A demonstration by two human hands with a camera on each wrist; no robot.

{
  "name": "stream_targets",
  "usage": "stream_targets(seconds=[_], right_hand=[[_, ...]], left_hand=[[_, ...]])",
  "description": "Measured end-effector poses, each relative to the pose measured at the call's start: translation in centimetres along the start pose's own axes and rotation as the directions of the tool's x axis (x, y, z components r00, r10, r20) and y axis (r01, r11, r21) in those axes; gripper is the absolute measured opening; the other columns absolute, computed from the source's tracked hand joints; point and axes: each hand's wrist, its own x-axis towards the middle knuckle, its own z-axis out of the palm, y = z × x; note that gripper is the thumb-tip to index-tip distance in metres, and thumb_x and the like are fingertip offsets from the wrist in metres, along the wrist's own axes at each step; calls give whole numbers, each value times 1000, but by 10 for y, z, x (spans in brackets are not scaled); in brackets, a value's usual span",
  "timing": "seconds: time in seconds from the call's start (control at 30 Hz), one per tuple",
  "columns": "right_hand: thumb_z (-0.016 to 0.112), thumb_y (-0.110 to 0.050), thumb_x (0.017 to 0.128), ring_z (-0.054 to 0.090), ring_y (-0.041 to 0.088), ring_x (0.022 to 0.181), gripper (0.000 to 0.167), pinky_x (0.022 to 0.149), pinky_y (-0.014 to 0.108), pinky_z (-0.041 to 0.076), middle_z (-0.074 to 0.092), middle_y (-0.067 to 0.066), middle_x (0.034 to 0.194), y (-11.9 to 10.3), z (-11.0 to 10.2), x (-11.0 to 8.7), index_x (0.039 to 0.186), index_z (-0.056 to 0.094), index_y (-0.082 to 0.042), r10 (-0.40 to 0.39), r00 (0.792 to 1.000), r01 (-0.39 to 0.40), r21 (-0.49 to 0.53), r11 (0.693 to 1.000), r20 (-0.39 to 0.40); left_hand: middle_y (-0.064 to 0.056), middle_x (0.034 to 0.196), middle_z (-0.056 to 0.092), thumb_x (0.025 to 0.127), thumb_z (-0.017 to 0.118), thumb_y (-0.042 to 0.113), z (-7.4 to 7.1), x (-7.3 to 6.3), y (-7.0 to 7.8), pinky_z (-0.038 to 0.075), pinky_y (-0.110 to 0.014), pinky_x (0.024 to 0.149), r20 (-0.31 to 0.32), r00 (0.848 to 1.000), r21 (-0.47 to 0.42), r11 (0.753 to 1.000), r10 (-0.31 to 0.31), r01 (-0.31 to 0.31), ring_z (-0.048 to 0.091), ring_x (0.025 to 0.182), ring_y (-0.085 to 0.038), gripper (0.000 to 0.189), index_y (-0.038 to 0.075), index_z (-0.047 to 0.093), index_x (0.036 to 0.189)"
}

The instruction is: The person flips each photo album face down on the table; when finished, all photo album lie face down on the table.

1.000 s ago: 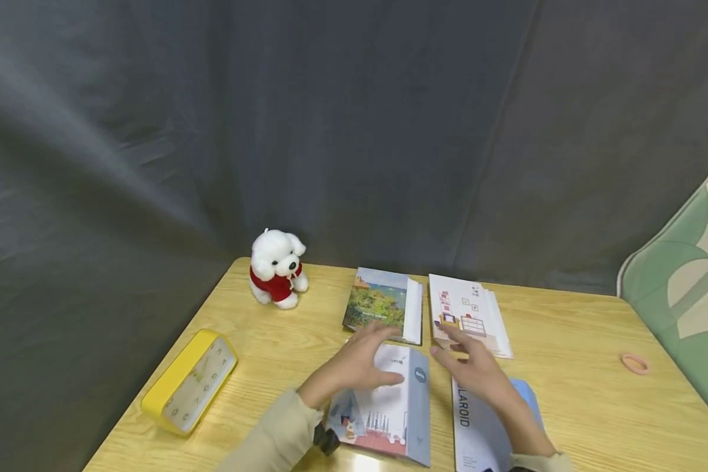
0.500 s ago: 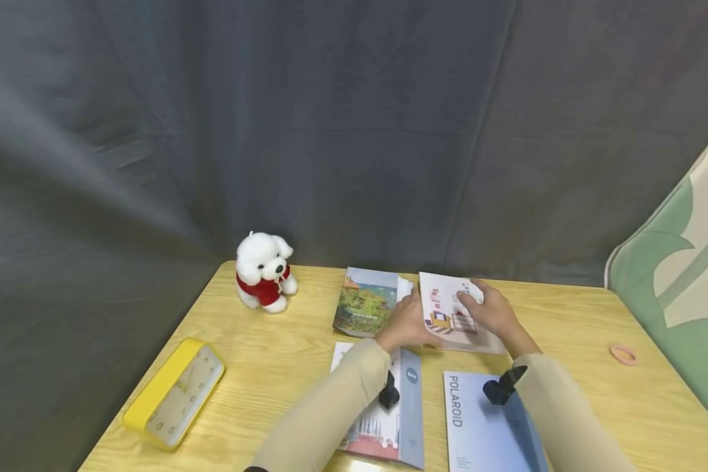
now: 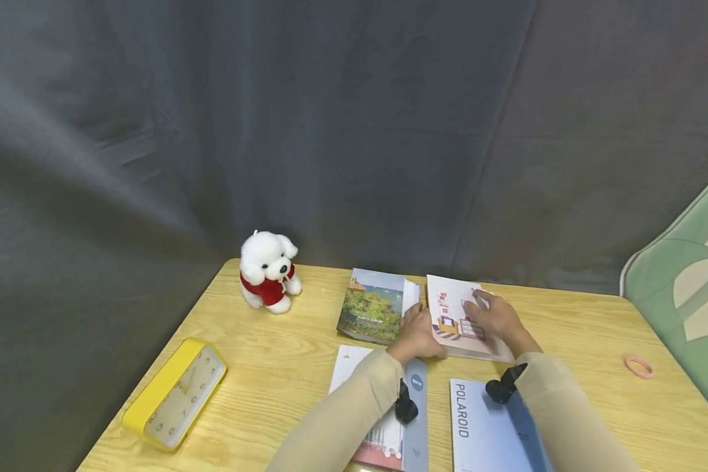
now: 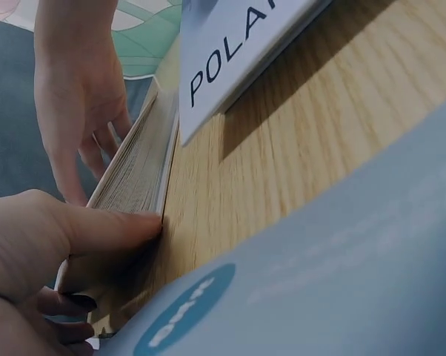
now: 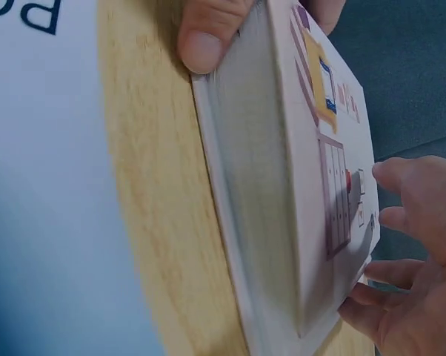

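Note:
In the head view, a thick white book (image 3: 453, 335) with red and purple furniture drawings lies at the back of the table. My left hand (image 3: 415, 333) holds its near left corner; in the left wrist view the thumb (image 4: 127, 231) lies along the page edges while the fingers bend round the corner. Over the right part of the cover is my right hand (image 3: 495, 320), its fingers loosely extended. The right wrist view has these fingers (image 5: 393, 274) at the far side of the book, touching or very near the cover's edge.
Left of the book lies a photo album (image 3: 368, 308) with a landscape cover. Nearer are a grey-and-white illustrated folder (image 3: 417, 426) and a blue POLAROID book (image 3: 478, 432). A plush dog (image 3: 268, 272), a yellow clock (image 3: 177, 393) and a pink ring (image 3: 639, 367) stand farther out.
Both hands have come from above the nearer items to the white book. Half a second ago it looked slightly raised in their hold; now it lies flatter, shifted little.

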Motion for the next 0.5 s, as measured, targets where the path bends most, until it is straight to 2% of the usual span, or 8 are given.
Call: stream_targets(seconds=[0.17,0.37,0.5], right_hand=[[44,-41,103,24,58,137,66,109,66,22,28,38,150,2,2,-2,151,34,3,28,1000,-28,-1,1000,-11],[46,-38,103,24,57,136,63,109,66,22,29,38,149,2,4,-2,150,36,3,32,999,-32,10,999,-38],[46,-37,103,24,57,137,62,110,66,22,29,38,149,0,5,-3,150,36,3,42,998,-41,22,999,-42]], left_hand=[[-6,131,54,61,92,29,-2,0,5,34,-32,106,-7,1000,-4,1000,-11,11,43,127,-20,83,4,57,132],[1,104,58,59,88,13,-4,1,3,36,-34,99,-5,1000,-107,994,13,-14,46,112,-19,64,11,61,117],[6,98,59,60,86,10,-6,0,0,35,-35,101,10,1000,-164,986,28,-26,47,110,-17,57,15,62,111]])
